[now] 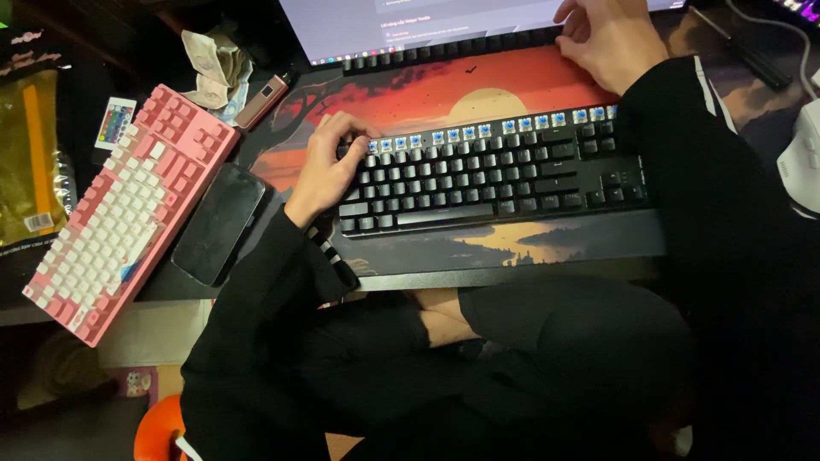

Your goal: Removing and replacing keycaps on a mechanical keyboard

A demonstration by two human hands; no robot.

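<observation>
left hand: fingers curled over the top-left corner of black keyboard, its top row bare blue switches | right hand: fingers bent, tips hidden, grip unclear, by row of loose keycaps under monitor, cut off | pink keyboard, phone left on desk mat

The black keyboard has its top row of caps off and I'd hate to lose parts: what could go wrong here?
1. The black keyboard has bare blue switches exposed; the left hand at that corner could bend one.
2. The row of loose keycaps by the right hand may scatter.
3. The pink keyboard overhangs the desk edge and could fall.
</observation>
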